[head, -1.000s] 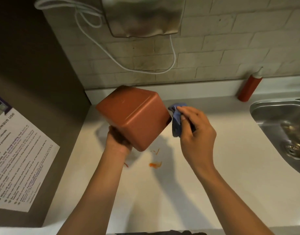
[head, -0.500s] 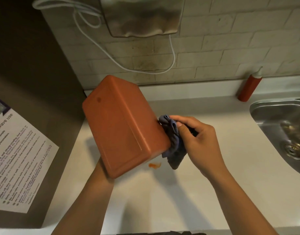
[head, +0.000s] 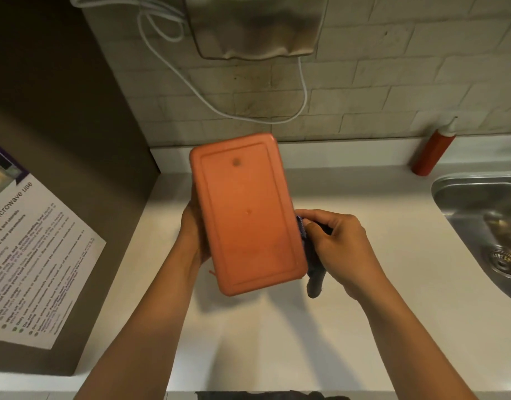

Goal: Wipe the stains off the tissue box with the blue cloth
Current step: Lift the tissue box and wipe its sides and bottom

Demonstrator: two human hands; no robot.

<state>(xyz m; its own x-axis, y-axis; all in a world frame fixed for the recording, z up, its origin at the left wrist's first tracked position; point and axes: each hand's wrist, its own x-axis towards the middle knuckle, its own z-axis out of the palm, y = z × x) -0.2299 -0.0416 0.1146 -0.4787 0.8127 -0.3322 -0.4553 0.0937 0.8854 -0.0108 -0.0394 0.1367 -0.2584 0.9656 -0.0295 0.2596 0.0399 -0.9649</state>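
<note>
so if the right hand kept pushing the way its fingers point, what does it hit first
The blue cloth it holds, pressed against the tissue box side. The right hand points left, so the box is effectively next, though depth is hard to judge.

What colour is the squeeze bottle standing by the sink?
Red, with a whitish nozzle cap: squeeze bottle, clearest in the head view.

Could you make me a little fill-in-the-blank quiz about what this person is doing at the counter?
1. The left hand holds the orange tissue box off the ____.
2. The right hand presses a ____ cloth against the box's side.
3. A red squeeze bottle stands beside the ____.

Missing words: counter; blue; sink
</note>
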